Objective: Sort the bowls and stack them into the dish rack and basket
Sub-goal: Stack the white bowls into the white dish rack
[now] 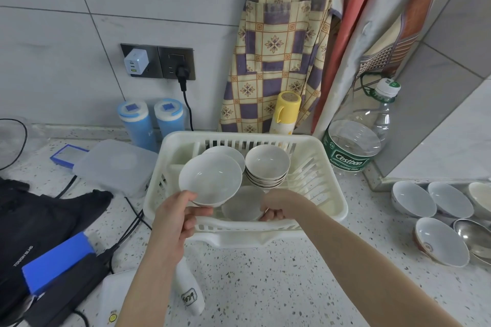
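Pinching a white bowl point(211, 179) by its near rim with left hand point(174, 216) and gripping a grey dish point(243, 203) with right hand point(283, 206), both over dish rack point(329, 194), stacked bowls point(267, 164) just behind, loose bowls point(439, 245) far right.

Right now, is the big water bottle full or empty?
Empty, apparently: the water bottle leans by the wall, clear throughout, no waterline visible.

I see even, soft daylight-like brightness, faint shadows on the worktop point(265, 273), mild glare on the water bottle point(356, 141), wall lines bowing at my frame edges, slight softness throughout
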